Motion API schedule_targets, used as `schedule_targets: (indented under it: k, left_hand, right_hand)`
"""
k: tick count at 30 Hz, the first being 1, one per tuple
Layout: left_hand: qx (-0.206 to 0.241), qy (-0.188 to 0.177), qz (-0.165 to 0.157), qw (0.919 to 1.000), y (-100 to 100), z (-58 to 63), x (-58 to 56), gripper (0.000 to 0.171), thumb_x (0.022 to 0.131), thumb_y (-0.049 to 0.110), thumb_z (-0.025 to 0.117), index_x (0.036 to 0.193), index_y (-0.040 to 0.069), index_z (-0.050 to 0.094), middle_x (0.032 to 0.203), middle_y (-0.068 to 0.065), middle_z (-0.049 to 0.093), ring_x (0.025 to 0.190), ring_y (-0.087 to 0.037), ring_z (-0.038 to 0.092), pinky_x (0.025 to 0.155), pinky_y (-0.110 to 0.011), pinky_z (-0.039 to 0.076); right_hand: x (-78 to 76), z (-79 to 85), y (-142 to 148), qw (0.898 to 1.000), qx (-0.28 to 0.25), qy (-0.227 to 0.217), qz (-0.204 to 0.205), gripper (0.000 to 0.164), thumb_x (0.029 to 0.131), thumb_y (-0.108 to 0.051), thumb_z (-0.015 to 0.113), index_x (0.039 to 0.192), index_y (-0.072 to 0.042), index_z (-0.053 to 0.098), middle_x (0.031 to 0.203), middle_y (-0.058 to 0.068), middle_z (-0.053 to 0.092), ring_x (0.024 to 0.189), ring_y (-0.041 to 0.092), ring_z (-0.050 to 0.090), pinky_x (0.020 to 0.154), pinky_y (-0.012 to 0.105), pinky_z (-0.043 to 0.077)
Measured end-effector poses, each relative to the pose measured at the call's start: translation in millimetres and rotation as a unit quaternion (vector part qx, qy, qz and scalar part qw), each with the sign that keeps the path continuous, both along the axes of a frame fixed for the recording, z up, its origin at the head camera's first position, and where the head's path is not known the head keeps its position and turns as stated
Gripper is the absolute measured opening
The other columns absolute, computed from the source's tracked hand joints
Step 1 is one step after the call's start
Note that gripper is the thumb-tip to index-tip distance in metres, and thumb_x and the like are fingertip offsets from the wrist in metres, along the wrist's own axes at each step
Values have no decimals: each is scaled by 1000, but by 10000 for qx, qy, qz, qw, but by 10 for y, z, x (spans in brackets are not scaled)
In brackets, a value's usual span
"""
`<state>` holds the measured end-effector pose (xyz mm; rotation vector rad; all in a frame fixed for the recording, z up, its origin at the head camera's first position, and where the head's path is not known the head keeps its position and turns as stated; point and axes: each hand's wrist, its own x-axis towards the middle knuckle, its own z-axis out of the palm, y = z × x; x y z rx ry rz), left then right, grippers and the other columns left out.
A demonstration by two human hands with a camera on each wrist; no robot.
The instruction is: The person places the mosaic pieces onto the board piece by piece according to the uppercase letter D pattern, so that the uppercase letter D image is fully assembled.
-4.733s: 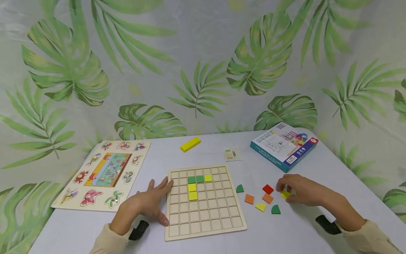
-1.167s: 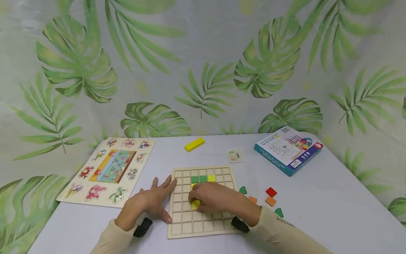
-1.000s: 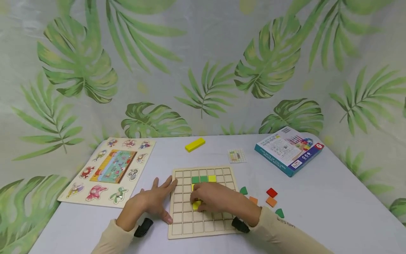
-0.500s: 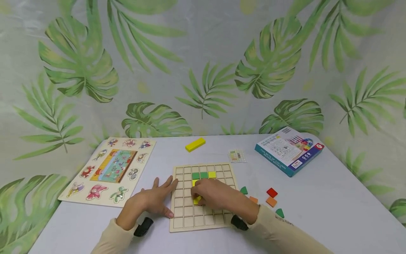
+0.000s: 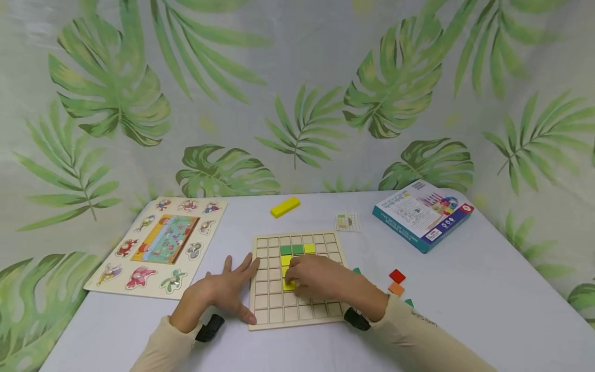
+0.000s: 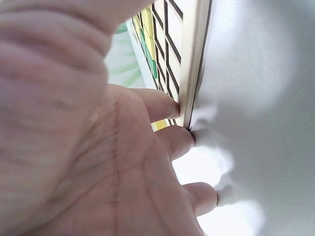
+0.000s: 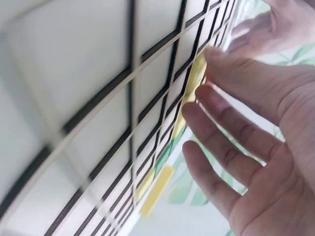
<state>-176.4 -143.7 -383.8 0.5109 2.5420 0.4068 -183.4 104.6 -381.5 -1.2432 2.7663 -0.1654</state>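
A square wooden grid board (image 5: 299, 313) lies on the white table. Two green tiles (image 5: 292, 250) and a yellow tile (image 5: 309, 248) form a row on it, with more yellow tiles (image 5: 286, 260) in a column below the left green one. My left hand (image 5: 228, 291) rests at the board's left edge, fingers spread, fingertips touching the edge and the cloth. Over the yellow column is my right hand (image 5: 316, 279), its thumb and index fingertip touching a yellow tile (image 7: 196, 73) in the right wrist view. Its other fingers extend loosely there. In the head view it partly covers the lower tiles.
Red (image 5: 397, 276) and orange (image 5: 396, 289) tiles lie right of the board, with green pieces (image 5: 409, 303) partly hidden by the right arm. Behind are a yellow block (image 5: 285, 207), a small grid card (image 5: 347, 222) and a box (image 5: 423, 214). An animal puzzle (image 5: 158, 248) lies left.
My right hand has moved from the loose pieces on the right to the board, carrying a yellow tile into the column. The board has shifted slightly away from me.
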Motion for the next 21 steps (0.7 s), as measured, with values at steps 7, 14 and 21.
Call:
schedule_targets:
  k: [7,14,21]
  left_hand:
    - [-90,27,87,9999,31,16,16,132,61,48,91,162,12,14,170,-12,4,148,-57,-4,99,-88,10]
    - [-88,23,85,9999,46,26,4,132,61,47,91,162,12,14,170,-13,3,148,-58,-4,98,-88,10]
    - [-27,-18,125,9999,51,35,21,132,60,45,92,162,12,14,170,-13,3,148,-58,-5,98,-89,9]
  right_hand:
    - [85,71,447,9968,-431,-491,-463,20,91,-21,72,111,-16,74,109,-5,68,94,11,61,86,32,54]
    - [129,105,1042,9898,-692,-855,-904,22,91,-21,73,112,-15,73,109,-4,70,93,12,64,82,33,54]
    - [209,115,1497,9781,-673,-1156,-1596,25,90,-28,75,113,-18,72,107,-9,69,94,11,61,82,31,54]
